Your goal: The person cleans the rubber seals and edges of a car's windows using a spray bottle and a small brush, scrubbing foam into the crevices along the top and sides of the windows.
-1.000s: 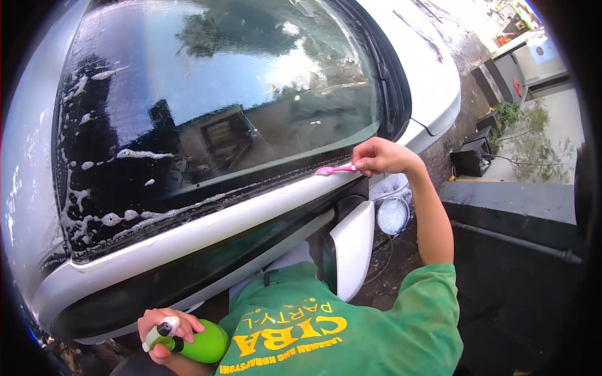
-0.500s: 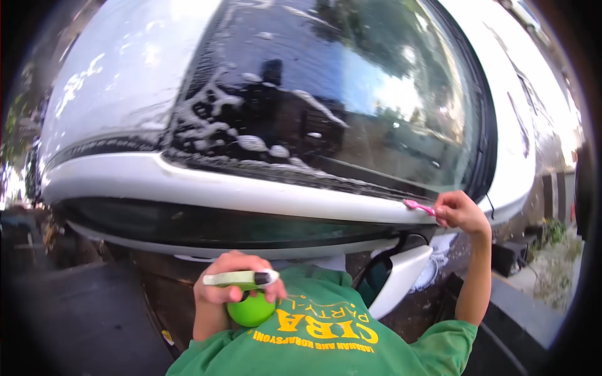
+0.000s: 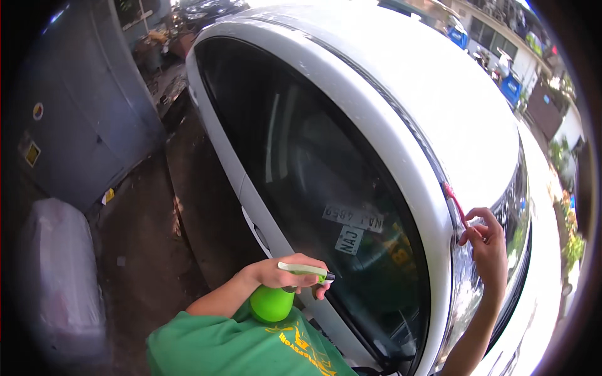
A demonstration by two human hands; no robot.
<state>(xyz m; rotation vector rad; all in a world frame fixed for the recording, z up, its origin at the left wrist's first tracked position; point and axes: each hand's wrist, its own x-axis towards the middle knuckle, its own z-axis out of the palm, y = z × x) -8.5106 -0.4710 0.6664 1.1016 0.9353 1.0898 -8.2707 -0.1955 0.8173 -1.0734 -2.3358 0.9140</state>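
My left hand (image 3: 291,269) grips a green spray bottle (image 3: 269,306) by its pale trigger head, in front of my green shirt and close to the white car's dark side window (image 3: 282,156). My right hand (image 3: 486,250) pinches a pink toothbrush (image 3: 456,203), whose head lies at the dark trim channel (image 3: 401,119) along the roof edge, near the upper corner of the glossy windshield (image 3: 514,238). The white roof (image 3: 433,69) is bright with glare. Some plates with lettering show in the side window.
A grey metal gate (image 3: 88,100) stands at the left, with a plastic-wrapped bundle (image 3: 63,269) below it on the dark ground (image 3: 144,232). Clutter and another vehicle (image 3: 207,9) sit beyond the car. Blue objects (image 3: 510,84) and low buildings are at the upper right.
My view has swung from the soapy windshield to the roof and side. The toothbrush has shifted to the roof-edge channel, now angled upward. My left hand has turned with the bottle still held.
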